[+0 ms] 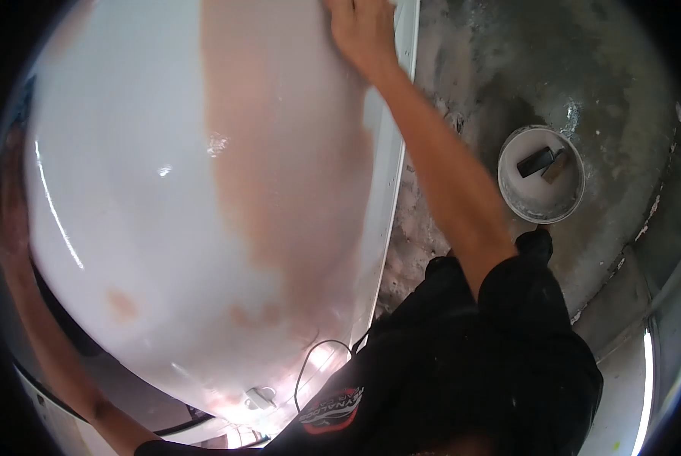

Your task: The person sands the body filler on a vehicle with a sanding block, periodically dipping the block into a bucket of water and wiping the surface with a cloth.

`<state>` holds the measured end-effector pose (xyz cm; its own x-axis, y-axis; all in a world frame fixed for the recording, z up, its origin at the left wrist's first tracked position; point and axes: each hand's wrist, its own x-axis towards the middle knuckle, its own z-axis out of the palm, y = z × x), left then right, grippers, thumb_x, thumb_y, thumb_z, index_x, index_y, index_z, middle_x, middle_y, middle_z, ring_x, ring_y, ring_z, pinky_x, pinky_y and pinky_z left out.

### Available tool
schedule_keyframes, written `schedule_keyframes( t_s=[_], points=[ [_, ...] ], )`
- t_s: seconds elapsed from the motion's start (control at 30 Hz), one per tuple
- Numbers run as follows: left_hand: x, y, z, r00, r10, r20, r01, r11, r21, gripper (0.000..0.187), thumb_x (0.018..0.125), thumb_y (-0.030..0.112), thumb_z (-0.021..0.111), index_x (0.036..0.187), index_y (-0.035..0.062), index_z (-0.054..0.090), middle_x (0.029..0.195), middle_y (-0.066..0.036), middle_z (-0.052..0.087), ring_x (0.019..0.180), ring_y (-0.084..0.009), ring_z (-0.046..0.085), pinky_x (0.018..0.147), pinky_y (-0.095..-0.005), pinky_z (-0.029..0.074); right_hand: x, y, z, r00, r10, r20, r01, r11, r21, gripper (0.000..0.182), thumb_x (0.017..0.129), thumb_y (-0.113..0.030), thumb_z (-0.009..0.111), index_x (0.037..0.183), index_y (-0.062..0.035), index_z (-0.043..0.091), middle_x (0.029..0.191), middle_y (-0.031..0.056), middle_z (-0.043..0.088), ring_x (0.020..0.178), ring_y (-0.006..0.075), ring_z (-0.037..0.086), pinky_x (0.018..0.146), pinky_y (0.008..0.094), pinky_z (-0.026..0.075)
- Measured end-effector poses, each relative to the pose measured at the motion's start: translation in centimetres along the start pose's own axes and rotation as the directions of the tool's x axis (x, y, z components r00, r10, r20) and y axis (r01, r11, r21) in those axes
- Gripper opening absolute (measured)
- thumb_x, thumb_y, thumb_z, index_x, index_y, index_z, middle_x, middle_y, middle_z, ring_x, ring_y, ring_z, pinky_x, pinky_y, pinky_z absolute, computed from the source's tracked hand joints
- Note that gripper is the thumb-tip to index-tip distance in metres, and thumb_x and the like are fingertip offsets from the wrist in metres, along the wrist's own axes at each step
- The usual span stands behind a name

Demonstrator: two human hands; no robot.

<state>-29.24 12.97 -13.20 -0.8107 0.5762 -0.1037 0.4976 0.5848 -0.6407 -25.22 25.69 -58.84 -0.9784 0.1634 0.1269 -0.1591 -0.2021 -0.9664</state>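
A large glossy white panel (143, 228) with tan-pink patches spreads under my arms. At the top of the view, my right hand (362, 34) rests on the panel near its right edge; the fingertips are cut off by the frame, and whatever may be under them is hidden. My left hand (10, 201) lies along the panel's far left edge, dim and blurred, so its fingers cannot be made out.
A round white bucket (505, 190) on the wet grey floor (477, 68) at the right holds a black block and a brown block. A bright light and a thin cable (301, 372) are by the panel's lower edge. A light strip (646, 387) glows at lower right.
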Motion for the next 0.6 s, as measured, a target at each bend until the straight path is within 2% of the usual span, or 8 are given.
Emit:
schedule_keyframes(
  t_s=[0.07, 0.1, 0.2, 0.3, 0.37, 0.4, 0.47, 0.6],
  points=[
    [-2.5, -1.0, 0.0, 0.958, -0.252, 0.136, 0.229, 0.959, 0.166, 0.035, 0.1, 0.044, 0.055, 0.119, 0.0165, 0.067, 0.127, -0.008, 0.058, 0.12, -0.0264, 0.051, 0.103, -0.0474, 0.042, -6.0, -3.7, 0.6, 0.999, -0.037, -0.039, 0.031, 0.987, -0.161, 0.049, 0.095, -0.027, 0.058, 0.14, -0.0092, 0.05, 0.13, 0.0248, 0.05, 0.111, 0.0424, 0.055, 0.091, 0.0503, 0.047],
    [-2.8, 1.9, -1.8, 0.989, -0.093, 0.111, 0.08, 0.99, 0.116, 0.039, 0.099, 0.042, 0.057, 0.133, 0.0253, 0.064, 0.15, -0.006, 0.05, 0.144, -0.0245, 0.039, 0.118, -0.0468, 0.034, -11.4, -6.4, 0.5, 0.999, -0.014, 0.04, 0.027, 0.941, -0.336, 0.049, 0.096, -0.028, 0.058, 0.139, -0.0077, 0.049, 0.129, 0.0249, 0.05, 0.111, 0.041, 0.056, 0.091, 0.0483, 0.048],
    [-1.8, 3.1, -3.0, 0.993, 0.033, 0.116, -0.061, 0.965, 0.254, 0.038, 0.099, 0.042, 0.056, 0.131, 0.0245, 0.065, 0.144, -0.005, 0.056, 0.14, -0.0268, 0.044, 0.115, -0.0485, 0.038, -25.6, -8.1, -0.7, 0.897, -0.313, 0.312, 0.324, 0.946, 0.019, 0.058, 0.092, -0.049, 0.063, 0.141, -0.0214, 0.055, 0.147, 0.0245, 0.04, 0.133, 0.0437, 0.036, 0.107, 0.0629, 0.03],
    [-1.2, 3.6, -3.3, 0.994, 0.0, 0.109, -0.025, 0.974, 0.224, 0.036, 0.099, 0.039, 0.056, 0.129, 0.023, 0.067, 0.142, -0.006, 0.058, 0.137, -0.0272, 0.047, 0.114, -0.0484, 0.039, -19.4, -6.4, -1.1, 0.854, -0.37, 0.365, 0.406, 0.913, -0.026, 0.063, 0.087, -0.05, 0.066, 0.144, -0.0254, 0.052, 0.148, 0.0244, 0.04, 0.132, 0.0447, 0.037, 0.105, 0.0636, 0.032],
    [-1.3, 3.5, -3.1, 0.994, -0.021, 0.105, -0.001, 0.979, 0.204, 0.035, 0.098, 0.037, 0.056, 0.128, 0.0222, 0.067, 0.142, -0.007, 0.057, 0.137, -0.0271, 0.047, 0.115, -0.0483, 0.039, -7.1, -6.4, -1.3, 0.914, -0.252, 0.317, 0.319, 0.931, -0.178, 0.062, 0.09, -0.036, 0.066, 0.149, -0.0269, 0.047, 0.149, 0.0242, 0.038, 0.128, 0.0467, 0.042, 0.1, 0.0596, 0.04],
    [-1.4, 3.6, -3.1, 0.994, -0.018, 0.106, -0.006, 0.974, 0.226, 0.035, 0.098, 0.038, 0.056, 0.128, 0.022, 0.067, 0.142, -0.007, 0.057, 0.137, -0.0272, 0.047, 0.115, -0.0484, 0.039, -1.8, -6.3, -0.6, 0.972, -0.107, 0.21, 0.14, 0.978, -0.152, 0.06, 0.092, -0.031, 0.062, 0.15, -0.0245, 0.046, 0.149, 0.0245, 0.038, 0.126, 0.0488, 0.042, 0.101, 0.0574, 0.041],
    [-1.3, 4.2, -3.4, 0.994, -0.009, 0.106, -0.02, 0.963, 0.269, 0.036, 0.098, 0.039, 0.056, 0.127, 0.0215, 0.068, 0.141, -0.007, 0.058, 0.136, -0.0274, 0.047, 0.115, -0.0485, 0.039, 7.4, -4.1, 0.8, 0.984, -0.178, -0.013, 0.176, 0.98, -0.097, 0.058, 0.095, -0.029, 0.058, 0.15, -0.0181, 0.043, 0.144, 0.0256, 0.043, 0.126, 0.0477, 0.043, 0.106, 0.0528, 0.036],
    [-0.9, 5.6, -3.5, 0.992, -0.072, 0.105, 0.055, 0.985, 0.164, 0.036, 0.099, 0.041, 0.056, 0.126, 0.0201, 0.068, 0.139, -0.007, 0.059, 0.135, -0.0285, 0.049, 0.118, -0.0497, 0.033, 4.8, -6.6, 0.6, 0.991, -0.13, -0.02, 0.128, 0.988, -0.082, 0.055, 0.097, -0.024, 0.054, 0.15, -0.0161, 0.043, 0.14, 0.0254, 0.046, 0.123, 0.0478, 0.044, 0.103, 0.0542, 0.037]
  ],
)
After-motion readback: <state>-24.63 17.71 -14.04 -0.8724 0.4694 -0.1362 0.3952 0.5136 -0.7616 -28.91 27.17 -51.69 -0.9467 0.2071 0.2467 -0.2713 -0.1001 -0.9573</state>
